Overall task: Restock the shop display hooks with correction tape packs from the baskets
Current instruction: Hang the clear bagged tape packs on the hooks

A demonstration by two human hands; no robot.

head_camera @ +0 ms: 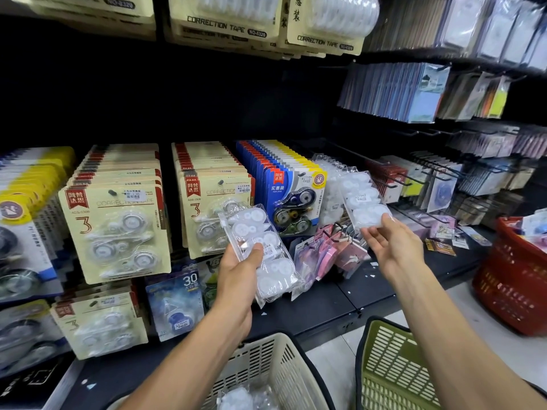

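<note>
My left hand [238, 275] grips a clear pack of white correction tapes [260, 251], thumb across its front, in front of the beige hanging packs [216, 199]. My right hand [390, 242] holds the lower end of a second clear pack [365, 199], which is raised against a row of the same clear packs on a display hook [331, 184]. Its top end is level with the hook, and I cannot tell whether it hangs on it. A cream basket [284, 359] below my left arm holds more clear packs [242, 399].
A green basket [393, 368] stands on the floor under my right arm and a red basket [512, 285] at the right edge. Blue carded tapes [293, 199] hang between my hands. Bare black hooks [399, 182] stick out to the right. Pink packs [334, 255] hang low.
</note>
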